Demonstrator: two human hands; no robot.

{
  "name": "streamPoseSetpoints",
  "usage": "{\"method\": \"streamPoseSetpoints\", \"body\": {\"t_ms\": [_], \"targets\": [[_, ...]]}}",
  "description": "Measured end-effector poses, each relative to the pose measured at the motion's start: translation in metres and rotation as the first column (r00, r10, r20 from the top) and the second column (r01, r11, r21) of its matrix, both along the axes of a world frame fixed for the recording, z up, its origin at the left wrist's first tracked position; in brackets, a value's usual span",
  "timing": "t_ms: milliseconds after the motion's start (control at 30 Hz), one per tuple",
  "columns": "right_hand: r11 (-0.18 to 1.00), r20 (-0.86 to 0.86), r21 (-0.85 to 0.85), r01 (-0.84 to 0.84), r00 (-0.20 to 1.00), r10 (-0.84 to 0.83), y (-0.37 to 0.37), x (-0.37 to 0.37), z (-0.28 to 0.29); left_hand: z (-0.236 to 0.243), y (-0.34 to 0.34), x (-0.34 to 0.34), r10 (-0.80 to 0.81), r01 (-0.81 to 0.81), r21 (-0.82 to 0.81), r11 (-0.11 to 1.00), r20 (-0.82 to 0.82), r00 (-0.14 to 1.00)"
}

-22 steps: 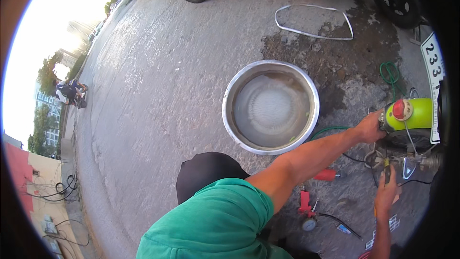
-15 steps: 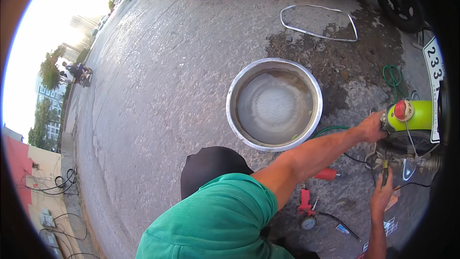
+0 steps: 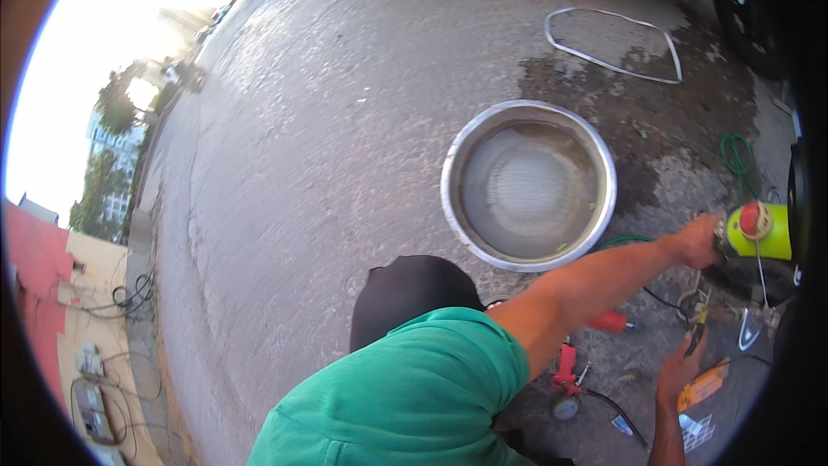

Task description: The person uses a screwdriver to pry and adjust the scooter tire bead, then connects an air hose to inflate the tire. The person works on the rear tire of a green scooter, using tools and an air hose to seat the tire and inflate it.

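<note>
My left arm, in a green sleeve, stretches across to a yellow-green mudguard [image 3: 774,231] with a round red reflector [image 3: 751,220]. My left hand [image 3: 697,242] is closed round the mudguard's left edge; its fingertips are partly hidden. Below it, my right hand [image 3: 680,369] grips a screwdriver-like tool [image 3: 697,333] with a yellow and black handle. The tool's thin metal end points up toward the dark wheel [image 3: 749,283] under the mudguard. Whether the tip touches anything, I cannot tell.
A wide metal basin [image 3: 453,207] of cloudy water stands on the rough pavement. Nearby lie a red tyre inflator with gauge [image 3: 566,380], a red cylindrical object [image 3: 609,321], an orange package [image 3: 703,386] and a green hose [image 3: 736,154]. A white strip loop [image 3: 604,67] lies farther off.
The view has swung left, so the scene sits farther right. My right hand and the tool have drawn slightly left and nearer, away from the wheel. My left hand stays at the mudguard.
</note>
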State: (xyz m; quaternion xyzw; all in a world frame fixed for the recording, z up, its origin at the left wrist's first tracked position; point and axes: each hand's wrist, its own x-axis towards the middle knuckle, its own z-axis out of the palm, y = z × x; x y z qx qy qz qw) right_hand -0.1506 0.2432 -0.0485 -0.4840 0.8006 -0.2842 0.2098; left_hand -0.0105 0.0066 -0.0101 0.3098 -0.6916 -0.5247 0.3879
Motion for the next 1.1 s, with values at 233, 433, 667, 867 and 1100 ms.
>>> {"method": "streamPoseSetpoints", "body": {"t_ms": [233,433,667,867,1100], "targets": [[0.99,0.093,0.113,0.085,0.991,-0.096,0.002,0.001,-0.024,0.01,-0.006,-0.001,-0.053,0.055,-0.007,0.998,0.172,0.984],[0.969,0.028,0.195,0.15,0.987,-0.159,0.001,0.002,-0.031,0.01,-0.006,-0.003,-0.043,0.041,0.016,0.999,0.106,0.993],[0.95,-0.042,0.271,0.157,0.988,-0.151,-0.011,0.019,-0.051,-0.001,-0.009,-0.01,0.008,-0.006,-0.023,1.0,0.08,0.997],[0.958,0.176,0.2,0.207,0.954,-0.243,-0.024,0.044,-0.082,0.005,-0.015,-0.011,-0.103,0.1,0.022,0.995,0.142,0.985],[0.967,0.319,0.172,0.188,0.918,-0.236,-0.038,0.063,-0.081,0.002,-0.004,-0.014,0.022,-0.021,-0.041,0.999,0.036,0.999]]}}
